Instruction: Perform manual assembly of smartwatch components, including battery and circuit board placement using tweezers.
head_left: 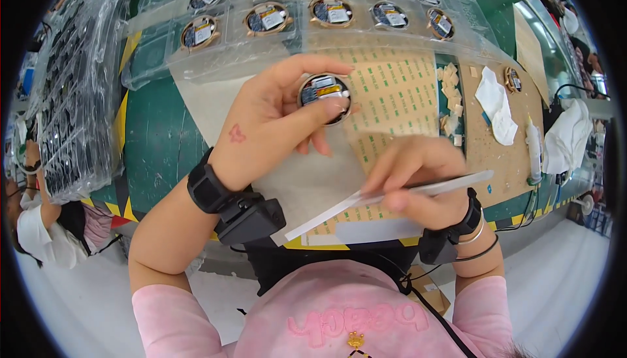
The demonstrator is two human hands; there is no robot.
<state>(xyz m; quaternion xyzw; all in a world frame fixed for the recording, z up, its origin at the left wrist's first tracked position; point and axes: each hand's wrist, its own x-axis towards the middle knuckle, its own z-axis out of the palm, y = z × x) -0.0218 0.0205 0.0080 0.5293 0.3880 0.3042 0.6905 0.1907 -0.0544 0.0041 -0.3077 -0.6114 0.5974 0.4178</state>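
My left hand [274,113] is closed round a round watch case [318,85], its thumb pressed over the open face. Inside the gold-coloured rim are a dark circuit board, a silvery part and a yellow strip. Lower and to the right, my right hand [418,172] grips a long, thin, pale strip [324,215], which slants across above the sheets. Motion blurs the fingers of that hand, so the strip's exact kind is unclear. Beneath both hands lie a tan sheet with green print [398,87] and a plain greyish sheet [215,97].
Beyond my hands, a clear plastic tray [228,57] holds several similar watch cases. Stacked trays [85,90] stand at left. Small tan pieces [450,90], a crumpled white tissue [495,106] and another watch case [513,80] lie at right on brown board. A person [49,221] is at far left.
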